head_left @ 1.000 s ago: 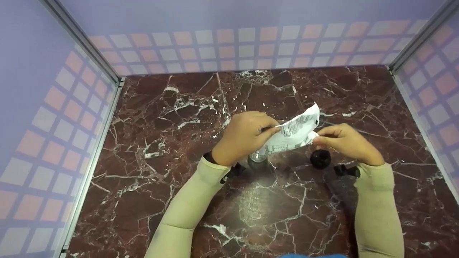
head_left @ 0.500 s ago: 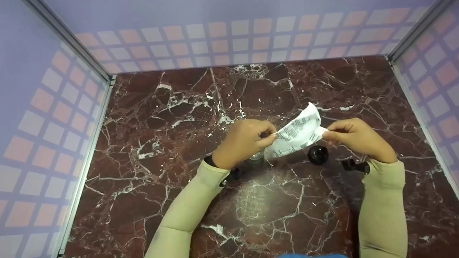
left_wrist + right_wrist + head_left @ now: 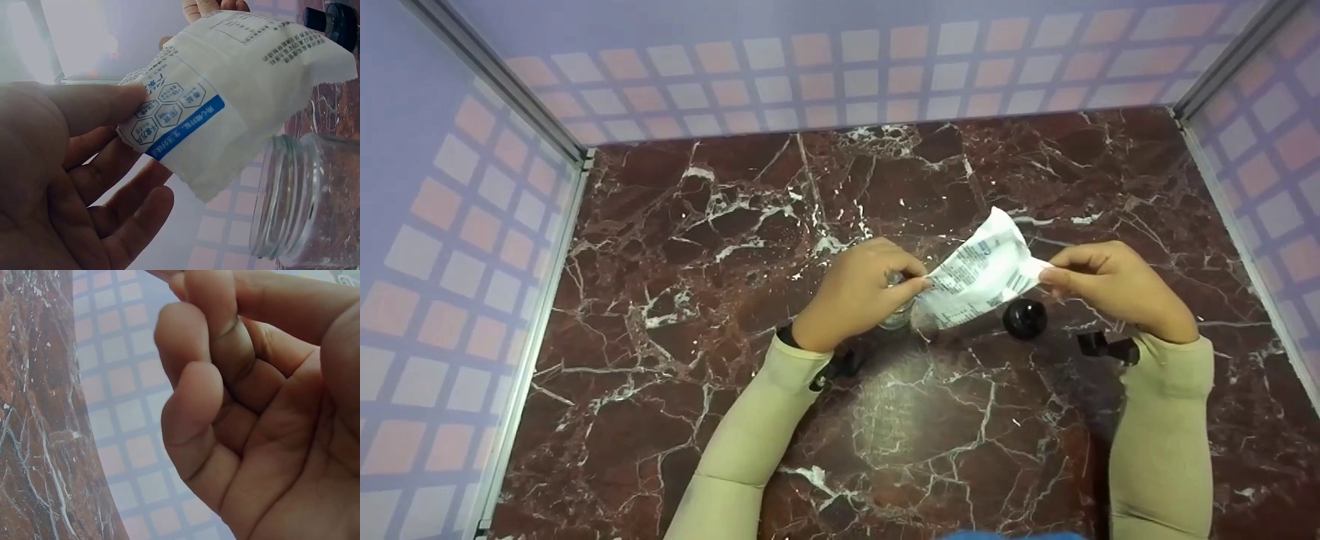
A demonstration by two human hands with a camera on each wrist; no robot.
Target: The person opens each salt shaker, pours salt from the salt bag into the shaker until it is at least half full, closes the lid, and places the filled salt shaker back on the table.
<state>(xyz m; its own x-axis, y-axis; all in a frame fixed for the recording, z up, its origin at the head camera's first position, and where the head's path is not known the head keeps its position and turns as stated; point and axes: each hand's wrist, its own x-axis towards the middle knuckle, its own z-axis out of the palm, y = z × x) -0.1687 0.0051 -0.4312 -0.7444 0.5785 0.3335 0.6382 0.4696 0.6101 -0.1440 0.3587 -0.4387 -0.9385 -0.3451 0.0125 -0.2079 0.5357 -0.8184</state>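
Observation:
A white packet [image 3: 979,274] with printed text is stretched at a slant between both hands in the head view. My left hand [image 3: 859,296] pinches one edge of it between thumb and forefinger; the other fingers are loosely bent in the left wrist view. At the opposite side, my right hand [image 3: 1121,285] pinches a corner with thumb and fingertips. A clear glass jar [image 3: 315,208] with a threaded, uncovered mouth stands just below the packet, partly hidden by my left hand in the head view. The right wrist view shows my right fingers [image 3: 194,402] curled inward.
A glossy black round piece [image 3: 1024,319] lies under the packet's right end, to the right of the jar. Small white flecks [image 3: 862,217] dot the dark marble tabletop [image 3: 660,420]. Checkered panels [image 3: 840,67] enclose the back and both sides.
My right hand has moved slightly right and up, drawing the packet's corner out so the packet looks flatter and wider. My left hand keeps its pinch. The head view has shifted a little.

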